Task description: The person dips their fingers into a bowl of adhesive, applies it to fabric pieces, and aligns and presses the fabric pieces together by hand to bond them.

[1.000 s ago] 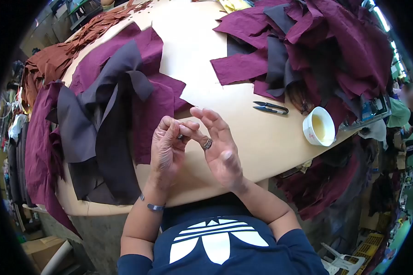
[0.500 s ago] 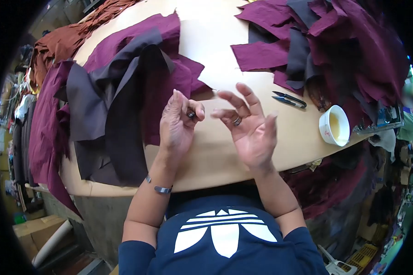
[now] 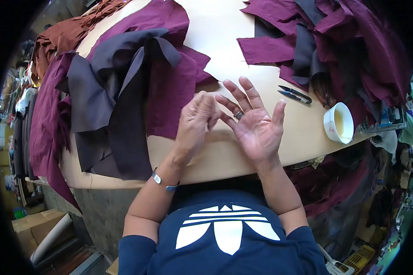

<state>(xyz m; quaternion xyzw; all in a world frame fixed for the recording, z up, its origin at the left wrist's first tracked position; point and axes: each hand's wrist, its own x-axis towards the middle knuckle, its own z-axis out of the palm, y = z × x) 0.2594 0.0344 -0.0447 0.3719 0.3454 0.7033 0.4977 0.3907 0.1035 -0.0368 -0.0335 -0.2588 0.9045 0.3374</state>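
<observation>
The left hand point(image 3: 196, 124) is curling shut, back turned up, its bent fingers covering whatever may be lying inside; whether it is holding anything, I cannot tell. Its fingertips are coming up to the little finger of the right hand point(image 3: 260, 133), touching it or nearly so. The right hand is holding nothing visible: it is spreading open, palm showing, thumb standing well apart. A ring point(image 3: 239, 115) is sitting on its ring finger, and a metal cuff bracelet point(image 3: 157, 177) is circling the left wrist.

Both hands are hovering above the near edge of the table point(image 3: 220, 158). To their left, dark cloth point(image 3: 94, 98) is lying crumpled over maroon cloth point(image 3: 169, 105), some maroon hanging past the near left edge. Rust-coloured cloth point(image 3: 59, 41) is heaping along the far left edge.

Right of the hands, thread snips point(image 3: 295, 94) are resting with blades parted. A white bowl point(image 3: 338, 123) of yellowish liquid is standing by the right edge. Beyond it, a maroon and dark cloth pile point(image 3: 353, 55) is covering the far right corner. Nothing is blocking the space between right hand and snips.
</observation>
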